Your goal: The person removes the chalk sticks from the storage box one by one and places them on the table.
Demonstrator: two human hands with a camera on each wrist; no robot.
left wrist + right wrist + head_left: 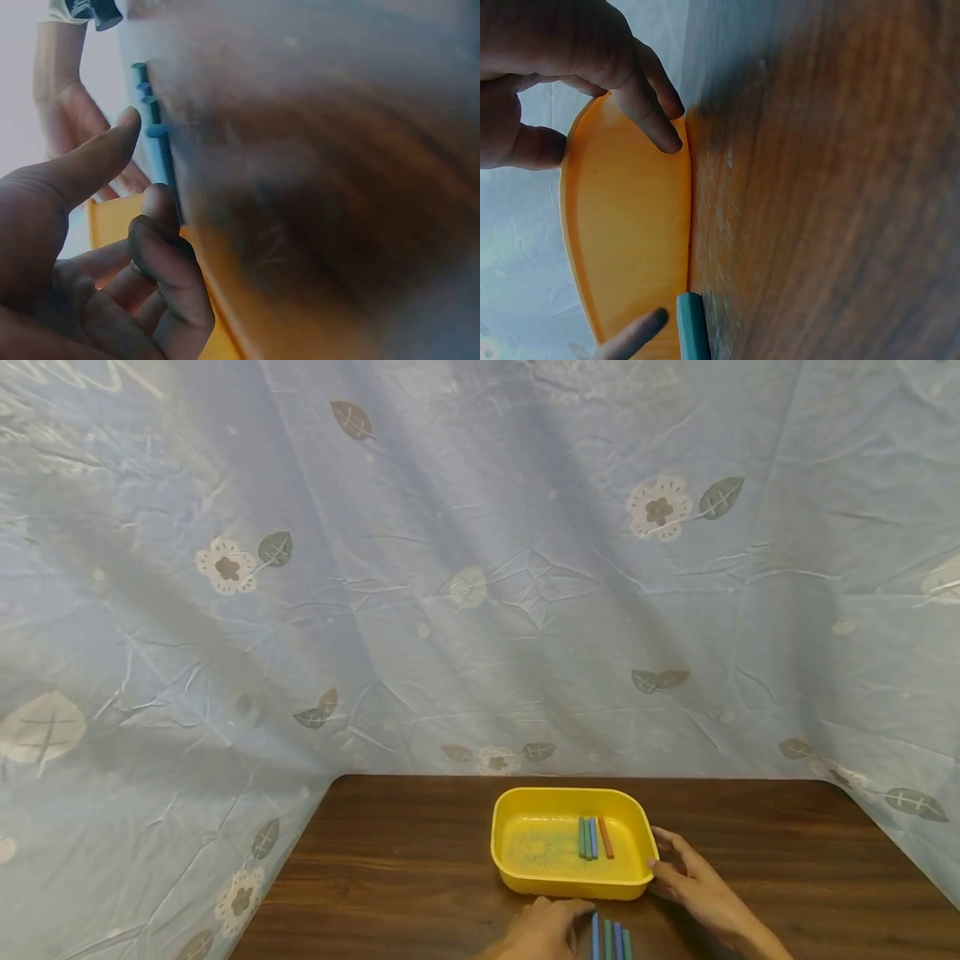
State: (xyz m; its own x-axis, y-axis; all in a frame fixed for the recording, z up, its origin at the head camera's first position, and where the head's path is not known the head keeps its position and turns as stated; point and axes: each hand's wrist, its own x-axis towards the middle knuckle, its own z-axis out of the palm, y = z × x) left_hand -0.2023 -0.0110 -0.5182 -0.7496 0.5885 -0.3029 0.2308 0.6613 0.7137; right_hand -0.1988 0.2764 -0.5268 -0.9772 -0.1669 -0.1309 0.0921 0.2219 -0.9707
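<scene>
While right hand (696, 887) grips smooth, rounded tray (570, 888), left hand (542, 932) loose — beside slender chalk sticks (608, 941)

No readable text, label, brand or number from where I stand. Landmark: yellow tray (570, 888). High above it, far off to its left, pale looping strokes (114, 377) on the patterned cloth (480, 527); lettering or ornament, cannot tell. Well apart from the tray in the left wrist view, pale marks (80, 7) on a dark wrist device (106, 13); too small, illegible.
</scene>
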